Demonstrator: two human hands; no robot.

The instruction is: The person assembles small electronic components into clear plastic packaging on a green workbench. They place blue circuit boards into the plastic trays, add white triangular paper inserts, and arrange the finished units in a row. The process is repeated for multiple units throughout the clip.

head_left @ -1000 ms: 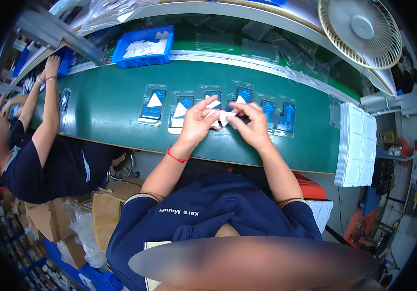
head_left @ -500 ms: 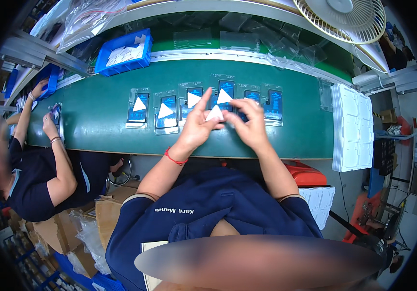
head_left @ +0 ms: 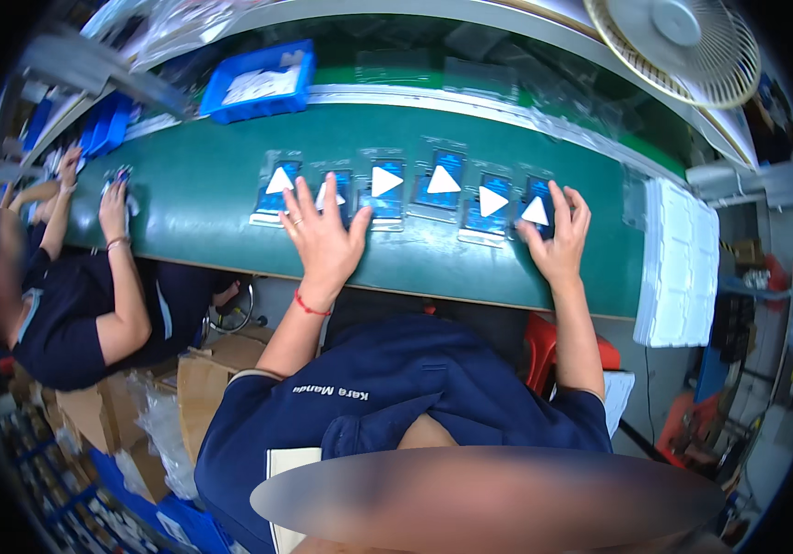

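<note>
Several flat blue-and-black packs, like phone batteries in clear plastic trays, lie in an uneven row on the green table (head_left: 203, 198). Each bears a white triangular piece, such as the triangle (head_left: 442, 182) on a middle pack. My left hand (head_left: 324, 240) is spread flat over the second pack from the left, partly covering its triangle (head_left: 327, 196). At the row's right end, my right hand (head_left: 560, 242) has thumb and fingers apart on either side of the last pack (head_left: 540, 189). Its triangle (head_left: 534, 211) shows between them.
A blue bin (head_left: 260, 83) of white pieces stands at the back left. Stacked white trays (head_left: 678, 263) rise at the table's right end, below a fan (head_left: 673, 42). Clear plastic trays lie along the back shelf. A co-worker (head_left: 124, 319) works on the left.
My hands have moved apart, the left one leftward and the right one to the right end. The white triangle held between them has left my fingers; the two rightmost packs now show triangles.
</note>
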